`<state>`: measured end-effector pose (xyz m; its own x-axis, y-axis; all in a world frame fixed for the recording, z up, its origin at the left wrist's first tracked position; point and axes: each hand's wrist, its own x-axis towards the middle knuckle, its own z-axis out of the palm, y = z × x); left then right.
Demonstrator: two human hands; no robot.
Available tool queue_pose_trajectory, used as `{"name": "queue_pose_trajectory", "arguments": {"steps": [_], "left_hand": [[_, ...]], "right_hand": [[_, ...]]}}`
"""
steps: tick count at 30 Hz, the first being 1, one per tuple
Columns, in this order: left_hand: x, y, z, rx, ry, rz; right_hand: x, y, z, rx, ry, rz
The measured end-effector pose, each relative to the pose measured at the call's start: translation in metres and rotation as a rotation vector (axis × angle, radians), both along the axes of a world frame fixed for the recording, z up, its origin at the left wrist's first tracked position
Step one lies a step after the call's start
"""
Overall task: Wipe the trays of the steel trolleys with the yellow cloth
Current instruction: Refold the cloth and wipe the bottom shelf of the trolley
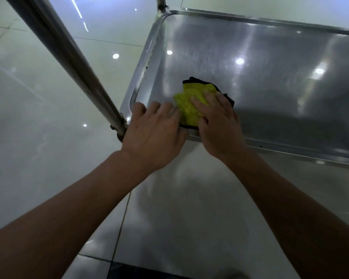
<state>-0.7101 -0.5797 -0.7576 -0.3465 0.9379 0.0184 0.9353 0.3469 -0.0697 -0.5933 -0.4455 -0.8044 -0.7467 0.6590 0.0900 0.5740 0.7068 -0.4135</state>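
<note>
A shiny steel trolley tray (pixel 260 63) fills the upper right of the head view. A crumpled yellow cloth (pixel 189 101) with a black edge lies near the tray's near left corner. My right hand (pixel 218 121) presses flat on the cloth, fingers spread over it. Just left of the cloth, my left hand (pixel 153 129) rests on the tray's near rim, its fingers apart and touching the tray floor and the cloth's edge.
A steel trolley post (pixel 69 63) runs diagonally from the upper left down to the tray's near left corner. Another post (pixel 161 3) stands at the far left corner. Glossy pale floor tiles (pixel 38 117) surround the trolley.
</note>
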Motion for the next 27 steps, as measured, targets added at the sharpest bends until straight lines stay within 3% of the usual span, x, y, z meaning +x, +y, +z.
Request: {"name": "queue_pose_trajectory", "arguments": {"steps": [5, 14, 17, 22, 27], "left_hand": [[0.018, 0.037, -0.005, -0.063, -0.164, -0.03], [0.023, 0.041, -0.019, -0.032, -0.238, -0.067], [0.013, 0.035, -0.019, -0.003, -0.21, -0.065], [-0.014, 0.02, -0.019, -0.038, -0.181, 0.139], [-0.018, 0.018, -0.02, -0.094, -0.181, 0.129]], "right_hand": [[0.069, 0.033, 0.0, -0.062, 0.035, -0.156], [0.167, 0.067, 0.004, -0.07, 0.087, -0.394], [0.169, 0.066, 0.004, -0.046, 0.073, -0.412], [0.154, 0.06, 0.004, 0.001, 0.007, -0.399], [0.115, 0.056, 0.002, -0.035, -0.024, -0.305]]}}
